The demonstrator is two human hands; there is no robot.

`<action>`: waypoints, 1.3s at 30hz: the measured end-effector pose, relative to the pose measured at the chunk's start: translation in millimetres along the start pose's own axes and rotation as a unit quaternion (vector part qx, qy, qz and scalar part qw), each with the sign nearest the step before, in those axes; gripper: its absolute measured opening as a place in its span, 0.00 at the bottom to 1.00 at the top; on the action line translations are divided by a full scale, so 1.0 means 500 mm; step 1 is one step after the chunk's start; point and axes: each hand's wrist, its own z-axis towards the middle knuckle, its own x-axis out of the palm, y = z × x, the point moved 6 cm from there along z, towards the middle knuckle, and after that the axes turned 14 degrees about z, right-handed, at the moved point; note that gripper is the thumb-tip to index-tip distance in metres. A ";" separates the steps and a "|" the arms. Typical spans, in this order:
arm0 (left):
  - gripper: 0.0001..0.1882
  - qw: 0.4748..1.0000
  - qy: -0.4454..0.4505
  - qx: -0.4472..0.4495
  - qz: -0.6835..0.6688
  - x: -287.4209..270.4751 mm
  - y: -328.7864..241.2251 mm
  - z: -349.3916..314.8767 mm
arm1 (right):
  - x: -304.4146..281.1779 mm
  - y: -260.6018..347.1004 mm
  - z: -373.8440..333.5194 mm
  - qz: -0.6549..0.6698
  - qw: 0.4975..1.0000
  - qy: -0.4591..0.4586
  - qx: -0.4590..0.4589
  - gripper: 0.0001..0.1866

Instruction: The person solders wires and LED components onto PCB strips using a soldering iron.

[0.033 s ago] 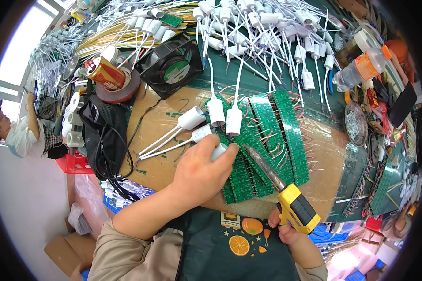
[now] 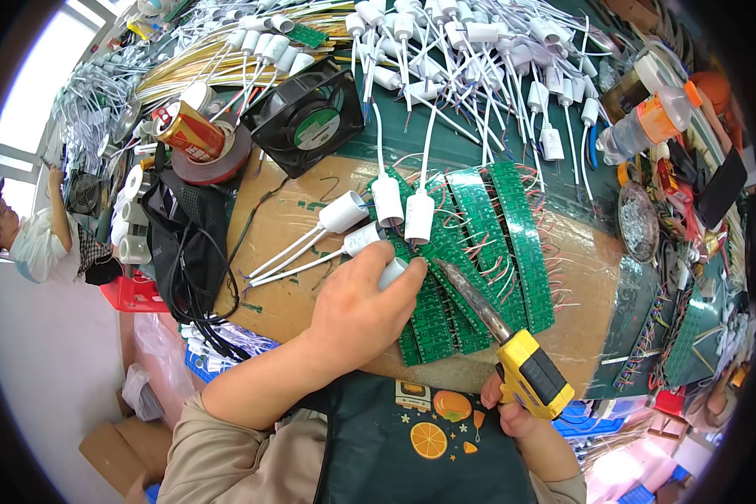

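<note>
The left hand (image 2: 365,294) has its grip pinching a small white cap (image 2: 392,273), partly hidden by the fingers, over the left side of the green boards (image 2: 521,244), near the middle of the worktop's (image 2: 458,153) near edge. The right hand (image 2: 512,412) has its grip wrapped about the yellow handle of the iron (image 2: 531,375), whose tip stands just beside the left thumb; whether it touches a board I cannot tell

The tip's nearness looks like the main risk: a slip of either hand could burn the thumb, soften a cap or scorch a board. The loose boards could slide if bumped, since they overlap, and the thin pink wires (image 2: 554,273) could snag on a sleeve. A tug on a cable could drag the 2 nearby caps (image 2: 403,210) off line

The caps are smooth, hollow plastic cylinders with stiff white cables; 2 more (image 2: 353,225) lie to the left, cables toward the worktop's left edge. The boards are flat, glossy strips on brown cardboard (image 2: 584,336), which is scuffed and pen-marked. The iron has a dull metal shaft and a chunky black-and-yellow body. Toward the far left corner sits a square black fan (image 2: 307,118)
</note>
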 end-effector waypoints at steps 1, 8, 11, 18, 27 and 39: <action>0.18 1.000 0.000 0.007 0.006 0.001 -0.001 0.000 | 0.000 -0.001 0.001 0.009 1.000 0.003 0.002 0.18; 0.15 1.000 -0.015 -0.006 -0.006 0.003 -0.001 0.009 | 0.008 0.006 0.016 0.022 1.000 -0.003 0.019 0.20; 0.13 0.999 -0.023 -0.025 -0.028 0.004 0.005 0.011 | 0.003 0.000 0.011 0.020 0.999 0.003 0.045 0.21; 0.13 0.999 -0.035 -0.011 -0.013 0.007 0.006 0.010 | 0.010 0.006 0.014 0.034 0.998 -0.006 0.045 0.20; 0.11 0.998 -0.038 -0.034 -0.030 0.010 0.005 0.014 | 0.008 0.006 0.017 0.028 0.999 0.006 0.019 0.20; 0.07 0.991 -0.033 -0.095 -0.086 0.017 0.008 0.023 | 0.006 0.006 0.016 0.007 1.000 0.001 0.022 0.18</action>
